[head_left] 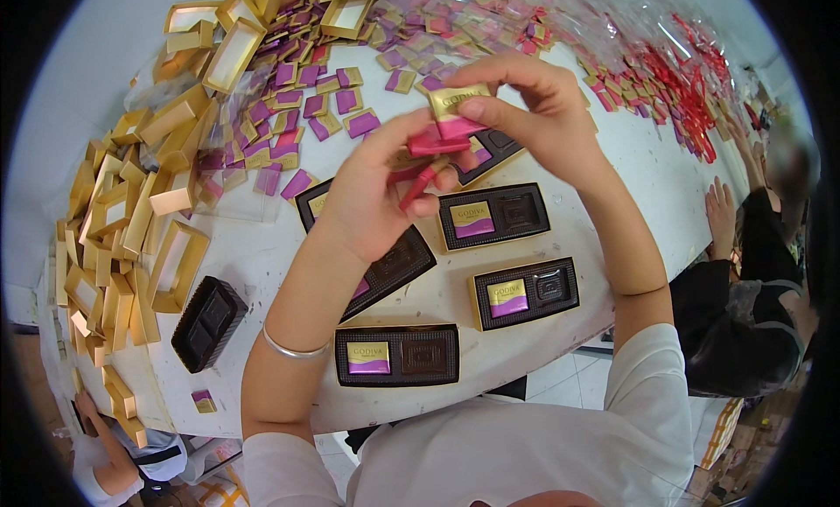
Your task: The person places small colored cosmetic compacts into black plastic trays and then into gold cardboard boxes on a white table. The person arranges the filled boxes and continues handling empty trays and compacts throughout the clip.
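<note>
Up over the middle of the table, my right hand [547, 113] pinches a wrapped chocolate square [459, 104], gold above and pink below, between thumb and fingers. My left hand [372, 188], just below and to its left, is curled around several pink-and-gold squares [433, 146]. The squares in the two hands overlap in view, so I cannot tell if they touch. Beneath my hands lie several gold-edged boxes with black trays, among them a front box [398, 383], a right box [479, 321] and a middle box [448, 243]. Each of these three has a gold-and-purple square on its left; the right compartment shows dark brown or black.
Gold cardboard boxes [179, 266] pile up on the left. A loose black tray [210, 323] and a single square [203, 401] lie before them. Scattered purple-and-gold squares [361, 123] and red ribbons [696, 113] cover the far side. Other people sit right and lower left.
</note>
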